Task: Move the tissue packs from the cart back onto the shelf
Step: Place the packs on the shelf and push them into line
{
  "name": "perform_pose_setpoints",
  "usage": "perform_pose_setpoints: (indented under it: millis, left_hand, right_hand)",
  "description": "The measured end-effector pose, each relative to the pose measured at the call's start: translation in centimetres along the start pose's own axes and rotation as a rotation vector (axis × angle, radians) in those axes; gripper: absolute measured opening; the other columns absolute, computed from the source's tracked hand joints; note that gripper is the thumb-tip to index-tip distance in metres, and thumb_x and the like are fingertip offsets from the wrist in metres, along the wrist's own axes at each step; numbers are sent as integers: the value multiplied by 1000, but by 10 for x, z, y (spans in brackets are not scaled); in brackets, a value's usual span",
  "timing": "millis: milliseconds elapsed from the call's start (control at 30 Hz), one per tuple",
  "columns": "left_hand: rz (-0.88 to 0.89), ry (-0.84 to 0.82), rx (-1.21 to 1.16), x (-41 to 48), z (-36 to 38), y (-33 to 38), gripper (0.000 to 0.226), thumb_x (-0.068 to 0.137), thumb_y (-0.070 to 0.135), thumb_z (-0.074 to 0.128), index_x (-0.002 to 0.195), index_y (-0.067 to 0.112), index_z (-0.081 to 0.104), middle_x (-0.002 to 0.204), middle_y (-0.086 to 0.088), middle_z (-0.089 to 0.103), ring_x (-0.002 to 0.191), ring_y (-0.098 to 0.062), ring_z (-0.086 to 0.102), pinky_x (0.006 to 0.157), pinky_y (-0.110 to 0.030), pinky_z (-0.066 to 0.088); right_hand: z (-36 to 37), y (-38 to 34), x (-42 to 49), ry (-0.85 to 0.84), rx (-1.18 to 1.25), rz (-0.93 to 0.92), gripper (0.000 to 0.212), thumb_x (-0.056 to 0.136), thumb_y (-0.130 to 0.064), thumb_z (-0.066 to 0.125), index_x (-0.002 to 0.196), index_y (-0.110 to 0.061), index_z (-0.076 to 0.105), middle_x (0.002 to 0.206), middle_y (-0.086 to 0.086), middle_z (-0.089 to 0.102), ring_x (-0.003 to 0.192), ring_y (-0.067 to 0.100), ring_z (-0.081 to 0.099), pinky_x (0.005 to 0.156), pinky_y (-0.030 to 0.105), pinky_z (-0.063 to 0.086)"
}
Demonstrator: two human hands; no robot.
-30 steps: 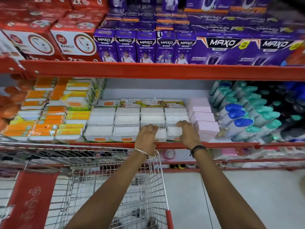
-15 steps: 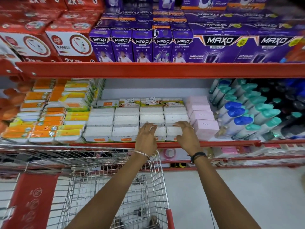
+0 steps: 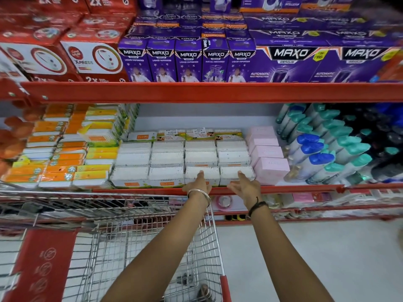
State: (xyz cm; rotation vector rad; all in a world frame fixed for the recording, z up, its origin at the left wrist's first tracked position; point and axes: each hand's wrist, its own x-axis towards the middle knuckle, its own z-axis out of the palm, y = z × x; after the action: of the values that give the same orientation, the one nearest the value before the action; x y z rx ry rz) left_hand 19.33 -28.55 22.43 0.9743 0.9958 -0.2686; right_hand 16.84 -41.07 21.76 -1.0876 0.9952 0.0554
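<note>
Both hands reach out to the front edge of the red shelf (image 3: 283, 189). The left hand (image 3: 199, 185) has its fingers together and pointing forward, and the fingertips touch the front of a white pack (image 3: 201, 173) in the front row. It holds nothing. The right hand (image 3: 243, 186) is open with the fingers spread, and its fingertips touch the next white pack to the right (image 3: 236, 172). It holds nothing too. A silver bangle (image 3: 199, 196) is on the left wrist and a black band (image 3: 257, 207) is on the right wrist.

The white packs sit in four neat lines that go back into the shelf, side by side with no gaps. The front ones sit right at the shelf's lip. Behind and above them there is open room up to the grey back wall (image 3: 196, 115). Pink boxes (image 3: 270, 168) stand just beside the packs on the right, and bottles with blue and green caps (image 3: 316, 158) come after those. Orange and yellow packs (image 3: 61, 168) are stacked on the left.

On the shelf above stand purple MAXO boxes (image 3: 188, 62) and red boxes (image 3: 96, 57).

The wire cart (image 3: 152, 247) is under the left arm, with its far end close to the shelf. Its basket looks mostly bare, though something dark lies at the bottom that is too blurry to tell. The floor (image 3: 316, 258) to the right of the cart is open.
</note>
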Motion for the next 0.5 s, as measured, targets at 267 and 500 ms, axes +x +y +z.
perform_pose_setpoints:
  millis: [267,500]
  left_hand:
    - [-49,12,-73,0,6,3,67,87,14,62,134,4,16,145,-19,33,96,-35,66,83,-40,56]
    - [-90,-38,-55,3,11,13,67,87,17,62,136,2,18,141,-18,40,106,-30,62,90,-38,53]
  right_hand:
    - [2,-3,15,-66,96,38,66,91,-14,59,142,-1,19,129,31,52,90,34,69,87,35,54]
    - [10,-5,17,-65,98,24,61,90,-17,60,139,-3,27,133,30,49,87,32,71,87,37,56]
